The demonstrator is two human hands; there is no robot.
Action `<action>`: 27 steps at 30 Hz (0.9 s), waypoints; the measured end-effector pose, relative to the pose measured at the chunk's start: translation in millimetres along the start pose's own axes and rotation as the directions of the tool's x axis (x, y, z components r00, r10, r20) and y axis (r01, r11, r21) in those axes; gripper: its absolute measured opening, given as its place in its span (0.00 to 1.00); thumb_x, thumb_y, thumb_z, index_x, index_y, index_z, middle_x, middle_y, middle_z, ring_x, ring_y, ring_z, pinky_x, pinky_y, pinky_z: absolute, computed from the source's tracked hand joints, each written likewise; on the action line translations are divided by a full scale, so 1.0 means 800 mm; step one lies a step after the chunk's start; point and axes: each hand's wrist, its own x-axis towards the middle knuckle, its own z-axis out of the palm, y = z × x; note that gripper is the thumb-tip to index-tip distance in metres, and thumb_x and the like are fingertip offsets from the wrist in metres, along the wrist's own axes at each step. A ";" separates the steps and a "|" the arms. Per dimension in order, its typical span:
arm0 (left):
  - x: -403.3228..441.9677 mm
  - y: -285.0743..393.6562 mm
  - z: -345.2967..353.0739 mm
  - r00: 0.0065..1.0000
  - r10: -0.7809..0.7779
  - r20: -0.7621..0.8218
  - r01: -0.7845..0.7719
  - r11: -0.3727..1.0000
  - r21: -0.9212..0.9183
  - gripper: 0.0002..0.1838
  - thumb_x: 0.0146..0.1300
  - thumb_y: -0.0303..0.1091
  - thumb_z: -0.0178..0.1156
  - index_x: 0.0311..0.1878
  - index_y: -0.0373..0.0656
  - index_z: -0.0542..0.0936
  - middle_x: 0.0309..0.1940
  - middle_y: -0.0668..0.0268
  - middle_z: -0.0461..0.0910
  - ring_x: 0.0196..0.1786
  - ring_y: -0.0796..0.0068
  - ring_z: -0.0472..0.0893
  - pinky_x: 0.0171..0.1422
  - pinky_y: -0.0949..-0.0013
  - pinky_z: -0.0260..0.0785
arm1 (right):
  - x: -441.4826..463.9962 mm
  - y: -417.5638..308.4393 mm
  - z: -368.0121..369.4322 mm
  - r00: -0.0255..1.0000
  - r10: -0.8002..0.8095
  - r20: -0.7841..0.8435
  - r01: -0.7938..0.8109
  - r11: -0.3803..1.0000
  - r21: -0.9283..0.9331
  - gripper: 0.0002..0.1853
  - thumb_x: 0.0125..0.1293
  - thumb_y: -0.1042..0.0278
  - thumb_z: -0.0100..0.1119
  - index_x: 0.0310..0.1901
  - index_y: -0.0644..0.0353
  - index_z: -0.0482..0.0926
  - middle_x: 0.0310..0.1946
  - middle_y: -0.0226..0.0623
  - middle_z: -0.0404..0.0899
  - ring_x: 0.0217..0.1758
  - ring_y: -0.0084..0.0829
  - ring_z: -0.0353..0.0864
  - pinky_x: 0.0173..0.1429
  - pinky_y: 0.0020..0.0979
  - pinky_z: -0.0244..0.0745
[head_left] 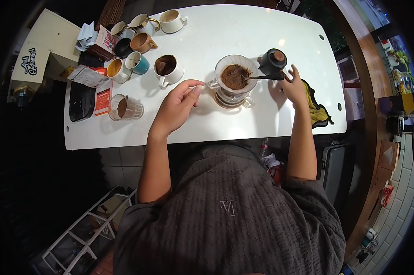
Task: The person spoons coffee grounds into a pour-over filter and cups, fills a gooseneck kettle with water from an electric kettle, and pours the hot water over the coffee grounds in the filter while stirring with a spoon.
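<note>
A clear ribbed dripper with wet-looking brown coffee grounds sits on a glass server. My left hand is just left of the dripper's handle, its fingers curled in and thumb against them, with nothing visible in it. On the other side, my right hand has its fingertips at the end of a dark spoon handle, in what looks like a loose pinch. The spoon's other end reaches into the grounds. Behind that handle stands a black lidded vessel with a brown knob.
A white mug with dark contents and a ribbed glass stand on the white table. Several cups, a red-and-white box, pouches and a black scale-like device are at left. A yellow-green cloth lies at right.
</note>
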 end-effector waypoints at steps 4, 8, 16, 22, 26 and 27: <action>0.001 0.001 0.001 1.000 -0.002 0.006 0.002 1.000 0.006 0.15 0.74 0.40 0.47 0.55 0.42 0.75 0.24 0.76 0.67 0.29 0.87 0.64 0.36 0.82 0.58 | 0.039 0.019 -0.008 0.975 -0.078 0.208 0.072 0.997 0.037 0.43 0.59 0.67 0.59 0.74 0.61 0.48 0.66 0.45 0.65 0.54 0.29 0.76 0.48 0.28 0.74; 0.000 0.001 -0.003 1.000 -0.004 -0.006 0.004 1.000 0.015 0.15 0.74 0.41 0.47 0.55 0.42 0.75 0.24 0.76 0.67 0.29 0.87 0.64 0.36 0.81 0.58 | 0.024 0.005 -0.005 0.986 -0.031 0.166 0.021 0.998 0.064 0.44 0.57 0.70 0.57 0.74 0.61 0.48 0.63 0.44 0.68 0.52 0.28 0.75 0.49 0.27 0.73; 0.005 -0.006 -0.003 1.000 0.012 -0.009 -0.012 1.000 -0.014 0.15 0.74 0.39 0.48 0.54 0.41 0.75 0.24 0.76 0.67 0.30 0.87 0.64 0.37 0.81 0.58 | 0.039 0.017 -0.005 0.977 -0.068 0.200 0.061 0.997 0.040 0.38 0.57 0.69 0.55 0.71 0.62 0.56 0.55 0.42 0.75 0.47 0.27 0.76 0.43 0.27 0.73; 0.012 -0.007 -0.002 1.000 -0.001 -0.010 0.001 0.999 -0.044 0.16 0.72 0.42 0.51 0.53 0.40 0.76 0.25 0.75 0.70 0.32 0.86 0.69 0.39 0.80 0.63 | 0.046 0.021 -0.007 0.953 -0.016 0.304 -0.017 0.994 0.108 0.33 0.58 0.69 0.55 0.67 0.62 0.62 0.58 0.44 0.73 0.49 0.27 0.76 0.45 0.27 0.73; 0.016 -0.004 0.001 1.000 0.009 -0.007 -0.009 0.999 -0.049 0.16 0.73 0.42 0.51 0.53 0.40 0.75 0.25 0.75 0.71 0.32 0.86 0.69 0.39 0.80 0.63 | 0.040 0.025 -0.002 0.979 -0.086 0.183 0.067 0.992 0.109 0.37 0.57 0.69 0.57 0.69 0.63 0.58 0.63 0.51 0.69 0.61 0.34 0.73 0.54 0.30 0.72; 0.017 -0.004 0.001 1.000 0.007 -0.007 -0.007 0.999 -0.042 0.16 0.73 0.42 0.51 0.53 0.39 0.75 0.25 0.74 0.71 0.32 0.86 0.69 0.39 0.80 0.63 | 0.036 0.020 -0.003 0.980 -0.087 0.182 0.067 0.992 0.110 0.37 0.57 0.69 0.57 0.69 0.63 0.58 0.63 0.51 0.69 0.61 0.34 0.73 0.54 0.30 0.72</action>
